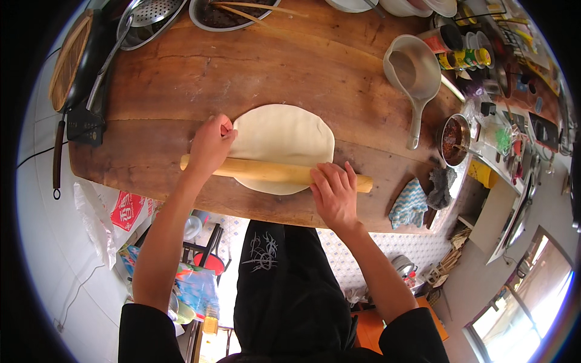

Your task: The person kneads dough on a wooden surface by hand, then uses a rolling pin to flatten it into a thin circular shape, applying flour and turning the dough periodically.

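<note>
A flattened round of pale dough [283,134] lies on the wooden table [172,86] before me. Across its near part rests a wooden rolling pin [268,171], its two ends reaching past the dough. My left hand [214,141] is at the dough's left edge, fingertips pinched on it, with the wrist above the pin's left part. On the pin's right part lies my right hand [335,193], fingers over the wood and palm towards the table's near edge. The dough under the pin is hidden.
A plastic ladle [416,84], a metal bowl of dark sauce [454,138] and a striped cloth [409,205] are at the right. Along the far edge stand a basin with chopsticks [231,13] and a pan with a skimmer [152,18]. A black frying pan [84,59] is far left.
</note>
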A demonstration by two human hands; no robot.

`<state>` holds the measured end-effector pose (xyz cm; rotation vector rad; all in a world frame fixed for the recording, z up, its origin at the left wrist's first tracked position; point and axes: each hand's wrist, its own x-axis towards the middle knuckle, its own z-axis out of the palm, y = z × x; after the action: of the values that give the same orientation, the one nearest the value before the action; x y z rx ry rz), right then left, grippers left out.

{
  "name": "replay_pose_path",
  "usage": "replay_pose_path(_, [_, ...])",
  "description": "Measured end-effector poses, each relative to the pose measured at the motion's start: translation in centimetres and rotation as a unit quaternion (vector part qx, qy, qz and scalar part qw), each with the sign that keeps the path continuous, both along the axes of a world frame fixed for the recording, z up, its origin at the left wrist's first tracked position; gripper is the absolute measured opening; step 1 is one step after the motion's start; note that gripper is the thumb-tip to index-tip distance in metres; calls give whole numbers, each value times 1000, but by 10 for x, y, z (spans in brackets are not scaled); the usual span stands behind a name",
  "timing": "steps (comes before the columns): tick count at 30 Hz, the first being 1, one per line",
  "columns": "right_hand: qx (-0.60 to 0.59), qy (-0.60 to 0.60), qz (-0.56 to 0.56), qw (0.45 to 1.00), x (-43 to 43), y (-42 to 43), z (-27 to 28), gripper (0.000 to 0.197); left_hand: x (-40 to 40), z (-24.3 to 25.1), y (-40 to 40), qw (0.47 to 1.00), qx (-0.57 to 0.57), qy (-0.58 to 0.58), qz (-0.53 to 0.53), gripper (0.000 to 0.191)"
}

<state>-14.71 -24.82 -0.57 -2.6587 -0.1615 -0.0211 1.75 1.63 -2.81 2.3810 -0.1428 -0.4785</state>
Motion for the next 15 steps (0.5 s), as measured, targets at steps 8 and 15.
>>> replay_pose_path(8, [35,-35,-3,999,-15,1,-6,35,-38,21,16,976,-7,-197,-97,15])
replay_pose_path(15, [76,-25,-42,996,-22,7,-7,37,-64,31,38,926,105,-162,-326,46])
